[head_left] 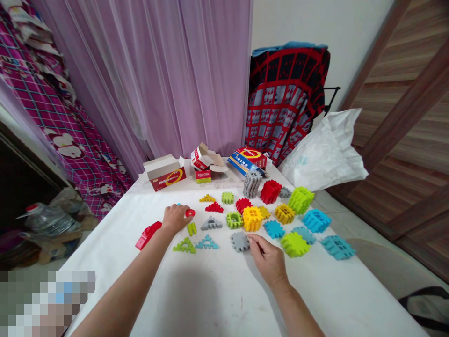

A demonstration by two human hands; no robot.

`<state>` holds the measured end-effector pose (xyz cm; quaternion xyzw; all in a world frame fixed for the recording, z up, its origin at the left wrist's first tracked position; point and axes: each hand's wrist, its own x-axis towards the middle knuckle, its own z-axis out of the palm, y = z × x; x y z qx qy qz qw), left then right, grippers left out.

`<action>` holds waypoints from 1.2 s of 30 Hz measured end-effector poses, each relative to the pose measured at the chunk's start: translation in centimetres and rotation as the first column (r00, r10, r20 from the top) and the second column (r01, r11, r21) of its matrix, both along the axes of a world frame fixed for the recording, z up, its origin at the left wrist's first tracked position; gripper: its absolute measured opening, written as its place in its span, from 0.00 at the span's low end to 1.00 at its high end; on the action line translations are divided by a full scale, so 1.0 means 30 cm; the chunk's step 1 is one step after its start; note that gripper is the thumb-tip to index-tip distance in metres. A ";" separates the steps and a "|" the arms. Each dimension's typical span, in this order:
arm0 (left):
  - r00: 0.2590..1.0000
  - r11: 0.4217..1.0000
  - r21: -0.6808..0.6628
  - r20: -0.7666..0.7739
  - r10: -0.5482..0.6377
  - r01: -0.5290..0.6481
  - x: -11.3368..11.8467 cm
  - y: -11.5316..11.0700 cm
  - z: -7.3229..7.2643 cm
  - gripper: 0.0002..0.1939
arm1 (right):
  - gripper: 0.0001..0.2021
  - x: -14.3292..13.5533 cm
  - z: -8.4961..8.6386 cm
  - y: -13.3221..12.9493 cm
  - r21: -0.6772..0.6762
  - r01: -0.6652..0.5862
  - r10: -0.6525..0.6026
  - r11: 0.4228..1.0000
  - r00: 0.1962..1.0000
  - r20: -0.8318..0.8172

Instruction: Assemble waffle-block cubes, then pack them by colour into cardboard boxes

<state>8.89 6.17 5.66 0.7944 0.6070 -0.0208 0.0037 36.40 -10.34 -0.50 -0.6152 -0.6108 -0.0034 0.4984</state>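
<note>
My left hand [176, 218] is closed at the left of the pieces, its fingertips at a small red round piece [190, 213]. Thumb and fingers of my right hand [267, 256] pinch the right edge of a flat grey toothed piece [240, 241] near the table's middle. Between my hands are a grey triangle [211, 223], a blue triangle [207, 242], a green triangle [184, 245] and small green pieces [191, 228]. A yellow block stack [252, 219] and a green square piece [234, 220] stand just beyond the grey one.
Red, green, yellow and blue toothed stacks spread over the right of the white table [224, 290]. Opened cartons [168, 179] line the back edge. A red piece [148, 235] lies at the left edge. A white bag [326, 152] is at the back right.
</note>
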 end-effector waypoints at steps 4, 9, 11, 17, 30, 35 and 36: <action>1.000 1.000 -0.001 0.015 0.011 -0.011 -0.004 -0.005 -0.002 0.21 | 0.14 -0.001 -0.003 0.001 0.003 0.000 0.000 1.000 1.000 0.001; 0.998 1.000 0.010 0.062 0.023 -0.023 -0.010 -0.004 -0.014 0.21 | 0.15 0.001 -0.013 0.003 -0.001 -0.001 0.001 1.000 1.000 -0.004; 0.995 0.999 0.033 0.095 0.025 -0.028 -0.016 -0.005 -0.018 0.22 | 0.15 0.001 -0.012 0.004 -0.005 0.000 0.000 1.000 1.000 -0.016; 0.965 0.986 0.155 0.263 0.012 -0.054 -0.069 -0.066 -0.034 0.19 | 0.16 -0.006 0.007 0.003 -0.049 0.002 -0.005 0.999 0.999 -0.052; 0.807 0.931 0.262 0.588 0.054 -0.253 -0.125 -0.472 -0.186 0.19 | 0.15 -0.078 0.007 -0.008 -0.119 -0.068 0.068 0.991 0.998 -0.007; 0.810 0.945 0.237 0.585 0.048 -0.227 -0.125 -0.520 -0.194 0.18 | 0.14 -0.145 0.021 -0.040 -0.277 -0.164 0.197 0.947 0.976 0.095; 0.812 0.945 0.237 0.581 0.048 -0.226 -0.124 -0.526 -0.192 0.18 | 0.13 -0.154 0.026 -0.046 -0.319 -0.169 0.216 0.932 0.969 0.118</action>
